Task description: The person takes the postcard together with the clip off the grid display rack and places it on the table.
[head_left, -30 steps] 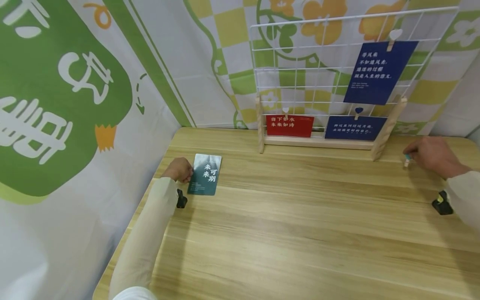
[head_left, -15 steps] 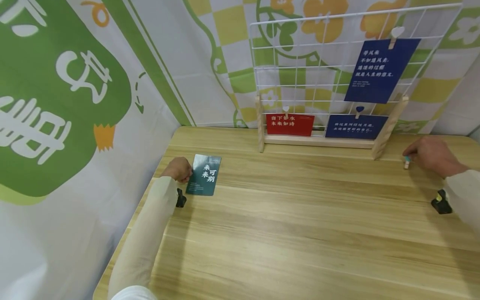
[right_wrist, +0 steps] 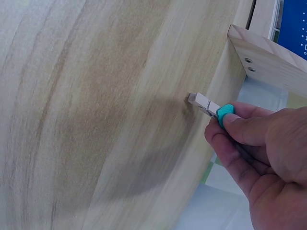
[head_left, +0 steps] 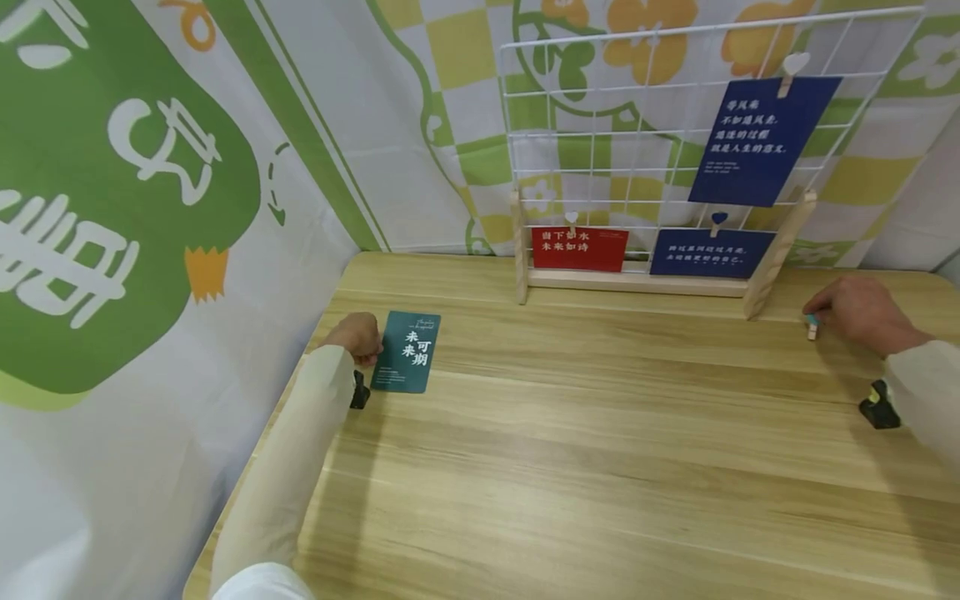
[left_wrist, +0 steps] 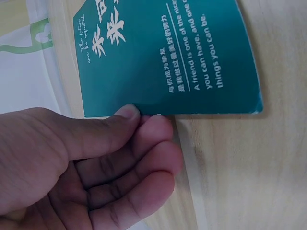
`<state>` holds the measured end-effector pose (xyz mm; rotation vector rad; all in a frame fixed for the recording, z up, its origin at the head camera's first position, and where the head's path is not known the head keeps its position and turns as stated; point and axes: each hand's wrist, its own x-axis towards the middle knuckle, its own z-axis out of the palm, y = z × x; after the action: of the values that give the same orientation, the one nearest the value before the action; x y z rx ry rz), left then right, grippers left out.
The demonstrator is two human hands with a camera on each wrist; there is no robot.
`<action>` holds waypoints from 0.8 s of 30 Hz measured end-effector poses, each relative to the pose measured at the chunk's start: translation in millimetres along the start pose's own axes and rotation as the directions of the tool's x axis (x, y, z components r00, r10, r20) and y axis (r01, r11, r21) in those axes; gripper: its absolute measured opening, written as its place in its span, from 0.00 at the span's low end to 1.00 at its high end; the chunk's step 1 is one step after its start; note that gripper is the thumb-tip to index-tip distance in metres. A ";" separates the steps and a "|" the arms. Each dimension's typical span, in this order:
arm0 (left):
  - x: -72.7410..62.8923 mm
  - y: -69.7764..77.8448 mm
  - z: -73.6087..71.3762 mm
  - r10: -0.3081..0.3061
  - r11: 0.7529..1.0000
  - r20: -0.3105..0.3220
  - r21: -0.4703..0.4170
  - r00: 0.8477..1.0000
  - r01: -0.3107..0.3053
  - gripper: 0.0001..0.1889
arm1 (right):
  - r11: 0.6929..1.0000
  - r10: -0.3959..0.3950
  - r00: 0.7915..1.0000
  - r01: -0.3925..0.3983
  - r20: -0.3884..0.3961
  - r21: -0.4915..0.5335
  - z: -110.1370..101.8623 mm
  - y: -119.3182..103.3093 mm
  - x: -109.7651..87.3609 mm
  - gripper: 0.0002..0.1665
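Note:
At the table's left side my left hand point(head_left: 356, 337) pinches the long left edge of a teal card point(head_left: 407, 352) printed with white characters. In the left wrist view the thumb lies on top of the card point(left_wrist: 158, 57) and the fingers curl beneath its edge. Far to the right, my right hand point(head_left: 862, 312) holds a small wooden clothespin point(head_left: 812, 330). The right wrist view shows thumb and fingers pinching its turquoise end, while the clothespin's point(right_wrist: 204, 103) pale wooden tip points down close over the table top.
A white wire grid rack point(head_left: 600, 173) on a wooden stand point(head_left: 637, 283) stands at the back. Clothespins hold a red card point(head_left: 600, 252), a small blue card point(head_left: 720, 260) and a larger blue card point(head_left: 757, 171) on it. Patterned cloth point(head_left: 300, 200) hangs behind and left.
The teal card has shifted very slightly down and left with my left hand, and the glare on it has gone. My right hand stays nearly in place with the clothespin.

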<state>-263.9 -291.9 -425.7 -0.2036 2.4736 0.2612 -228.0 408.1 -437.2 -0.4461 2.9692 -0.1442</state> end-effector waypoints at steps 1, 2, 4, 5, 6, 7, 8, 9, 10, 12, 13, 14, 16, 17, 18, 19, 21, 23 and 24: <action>0.5 0.3 -0.3 -0.008 1.000 0.006 -0.013 1.000 0.008 0.08 | 1.000 0.000 1.000 0.000 -0.003 -0.001 0.5 0.2 0.1 0.08; 0.7 0.7 -0.4 -0.015 1.000 0.009 -0.025 1.000 0.015 0.07 | 1.000 0.001 1.000 -0.001 -0.005 -0.001 1.0 0.4 0.1 0.08; 0.6 1.5 -1.2 -0.021 0.999 0.017 -0.040 1.000 0.022 0.06 | 1.000 0.009 1.000 -0.009 -0.013 0.002 2.0 0.1 0.2 0.09; 0.3 1.8 -1.5 -0.021 0.999 0.018 -0.041 1.000 0.022 0.06 | 1.000 0.012 1.000 -0.012 -0.017 0.004 2.5 -0.2 0.2 0.09; 0.1 2.0 -1.7 -0.023 0.999 0.019 -0.039 1.000 0.024 0.06 | 1.000 0.015 1.000 -0.014 -0.022 0.008 3.2 -0.5 0.1 0.09; -0.1 2.2 -1.9 -0.021 0.999 0.020 -0.031 1.000 0.022 0.06 | 1.000 0.016 1.000 -0.016 -0.025 0.009 3.8 -0.7 0.1 0.09; -0.4 2.4 -2.0 -0.018 1.000 0.020 -0.023 1.000 0.019 0.06 | 1.000 0.017 0.999 -0.016 -0.027 0.010 4.3 -1.2 0.1 0.09; -0.5 2.4 -2.0 -0.015 1.000 0.020 -0.012 1.000 0.015 0.06 | 1.000 0.020 0.999 -0.020 -0.027 0.012 4.8 -1.7 0.1 0.09; -0.6 2.5 -2.2 -0.011 1.000 0.019 -0.001 1.000 0.011 0.06 | 1.000 0.020 0.999 -0.020 -0.028 0.010 5.3 -1.8 0.0 0.09; -0.8 3.1 -2.5 -0.006 1.000 0.013 0.026 1.000 0.006 0.06 | 1.000 0.021 1.000 -0.021 -0.018 0.010 6.2 -1.6 -0.3 0.09; -0.9 3.3 -2.7 -0.004 0.999 0.011 0.042 1.000 0.003 0.06 | 1.000 0.020 1.000 -0.020 -0.012 0.011 6.6 -1.3 -0.3 0.09; -0.9 3.6 -2.9 -0.006 0.999 0.008 0.052 1.000 0.006 0.05 | 1.000 0.022 1.000 -0.022 -0.003 0.015 7.0 -1.1 -0.4 0.09; -0.5 3.9 -3.3 -0.010 0.998 0.002 0.065 1.000 0.010 0.03 | 0.999 0.024 1.000 -0.024 0.013 0.024 7.7 0.1 -0.7 0.09; -0.2 4.0 -3.7 -0.011 0.997 -0.001 0.073 1.000 0.011 0.02 | 0.999 0.029 0.999 -0.030 0.023 0.029 8.2 0.6 -0.9 0.09; 0.0 4.0 -4.2 -0.011 0.997 -0.003 0.082 1.000 0.011 0.02 | 0.999 0.034 0.999 -0.035 0.031 0.031 8.7 0.9 -1.1 0.09; 0.1 4.3 -4.6 -0.012 0.996 -0.003 0.083 1.000 0.012 0.02 | 0.999 0.038 0.999 -0.039 0.034 0.032 9.4 1.2 -1.3 0.10; -0.4 4.8 -5.3 -0.010 0.996 -0.001 0.090 1.000 0.010 0.02 | 0.999 0.041 0.999 -0.042 0.032 0.031 10.6 1.6 -1.7 0.10; -0.6 4.9 -6.1 -0.009 0.995 0.007 0.095 1.000 0.008 0.03 | 0.998 0.048 0.999 -0.048 0.023 0.027 12.2 1.8 -2.0 0.10; -0.7 5.0 -6.3 -0.009 0.995 0.011 0.095 1.000 0.008 0.03 | 0.998 0.051 0.999 -0.052 0.017 0.029 13.0 2.0 -2.3 0.11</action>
<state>-268.0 -288.5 -419.7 -0.1724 2.4665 0.1403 -224.5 409.7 -450.0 -0.3650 2.9551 -0.1783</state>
